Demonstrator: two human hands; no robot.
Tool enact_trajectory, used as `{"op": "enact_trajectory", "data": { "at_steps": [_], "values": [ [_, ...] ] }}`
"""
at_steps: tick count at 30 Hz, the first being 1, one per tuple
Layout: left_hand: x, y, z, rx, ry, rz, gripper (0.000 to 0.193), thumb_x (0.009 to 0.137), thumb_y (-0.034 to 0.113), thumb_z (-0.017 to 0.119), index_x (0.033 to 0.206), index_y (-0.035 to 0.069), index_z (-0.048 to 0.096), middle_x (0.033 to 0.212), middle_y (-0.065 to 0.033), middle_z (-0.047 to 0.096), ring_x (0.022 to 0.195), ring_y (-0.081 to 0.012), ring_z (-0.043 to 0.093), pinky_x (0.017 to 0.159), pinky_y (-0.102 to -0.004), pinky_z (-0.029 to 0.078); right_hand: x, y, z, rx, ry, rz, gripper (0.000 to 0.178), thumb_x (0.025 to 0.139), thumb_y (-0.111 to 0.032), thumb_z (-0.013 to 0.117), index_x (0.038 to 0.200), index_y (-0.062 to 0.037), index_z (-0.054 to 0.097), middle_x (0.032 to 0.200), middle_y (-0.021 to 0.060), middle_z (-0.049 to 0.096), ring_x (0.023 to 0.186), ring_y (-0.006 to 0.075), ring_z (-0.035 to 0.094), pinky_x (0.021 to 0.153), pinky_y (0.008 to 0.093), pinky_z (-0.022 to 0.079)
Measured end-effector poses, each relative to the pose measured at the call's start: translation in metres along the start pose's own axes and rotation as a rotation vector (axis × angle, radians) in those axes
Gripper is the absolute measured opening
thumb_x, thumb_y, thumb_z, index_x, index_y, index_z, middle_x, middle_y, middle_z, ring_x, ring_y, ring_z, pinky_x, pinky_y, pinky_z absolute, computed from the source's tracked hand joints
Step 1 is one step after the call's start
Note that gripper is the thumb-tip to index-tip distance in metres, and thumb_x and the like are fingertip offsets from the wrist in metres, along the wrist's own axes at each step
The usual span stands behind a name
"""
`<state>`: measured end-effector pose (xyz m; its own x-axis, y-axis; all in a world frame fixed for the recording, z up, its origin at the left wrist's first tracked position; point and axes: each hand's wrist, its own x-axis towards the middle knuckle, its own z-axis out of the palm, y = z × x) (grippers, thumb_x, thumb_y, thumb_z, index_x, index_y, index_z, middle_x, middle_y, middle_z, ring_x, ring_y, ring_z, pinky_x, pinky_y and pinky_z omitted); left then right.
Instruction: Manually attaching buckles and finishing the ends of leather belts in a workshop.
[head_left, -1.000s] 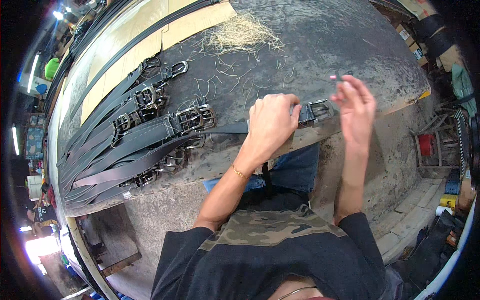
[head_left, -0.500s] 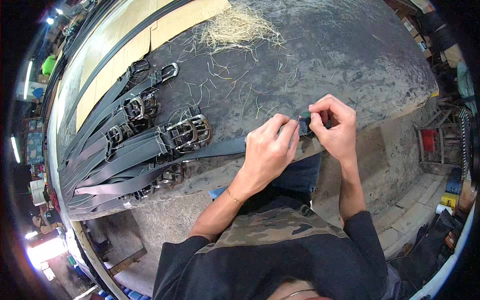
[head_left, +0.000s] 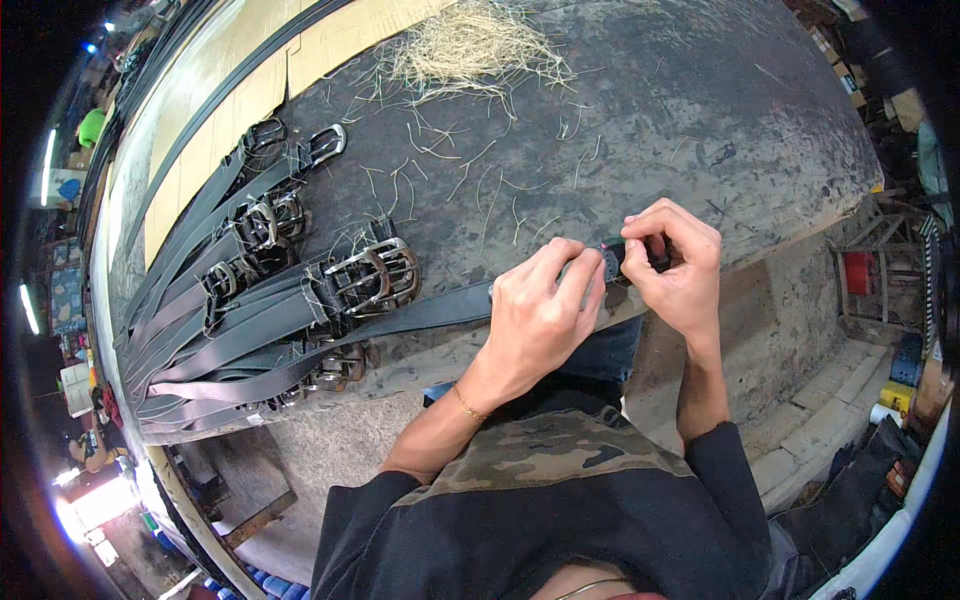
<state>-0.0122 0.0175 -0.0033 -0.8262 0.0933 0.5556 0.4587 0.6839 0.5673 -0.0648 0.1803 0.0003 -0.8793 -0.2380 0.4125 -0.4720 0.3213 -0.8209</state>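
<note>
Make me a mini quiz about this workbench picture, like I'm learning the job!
1. Pick one. Around the wrist of the left hand is: A) a watch; B) a thin bracelet; C) a ribbon.

2. True or false? On the table, the pile of pale strands is farther from the person than the right hand.

3. Fill the gap. The left hand is on a long, dark ____.

Key: 1. B; 2. True; 3. belt.
</note>
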Motion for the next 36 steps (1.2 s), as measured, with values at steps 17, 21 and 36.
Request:
{"op": "enact_trajectory", "data": {
  "at_steps": [17,21,36],
  "values": [
    [0.010,0.009,-0.007,0.059,-0.247,0.168,0.030,0.078,0.019,0.075,0.107,0.014,0.069,0.098,-0.0084,0.059,0.070,-0.0209,0.064,0.057,-0.0325,0.051,-0.014,0.012,-0.012,0.341,0.198,0.142,0.013,0.084,0.012,0.058,0.091,0.0022,0.061,0.091,0.0038,0.061,0.077,0.0056,0.054,0.065,0.0195,0.043],
    [0.006,0.007,-0.005,0.065,-0.206,0.135,0.025,0.078,0.016,0.074,0.102,0.011,0.070,0.091,-0.0056,0.057,0.070,-0.0206,0.062,0.055,-0.0336,0.049,-0.013,0.014,-0.010,0.239,0.166,0.096,0.014,0.079,0.013,0.059,0.087,0.0019,0.061,0.086,0.0039,0.060,0.070,0.0056,0.051,0.061,0.0201,0.041],
    [0.003,0.004,-0.003,0.059,-0.183,0.164,0.022,0.077,0.013,0.075,0.098,0.008,0.070,0.086,-0.0048,0.057,0.068,-0.0190,0.060,0.054,-0.0318,0.048,-0.010,0.007,-0.011,0.046,0.120,0.057,0.014,0.071,0.009,0.064,0.081,0.0006,0.060,0.076,0.0072,0.061,0.059,0.0096,0.048,0.053,0.0236,0.039]
  ]
}}
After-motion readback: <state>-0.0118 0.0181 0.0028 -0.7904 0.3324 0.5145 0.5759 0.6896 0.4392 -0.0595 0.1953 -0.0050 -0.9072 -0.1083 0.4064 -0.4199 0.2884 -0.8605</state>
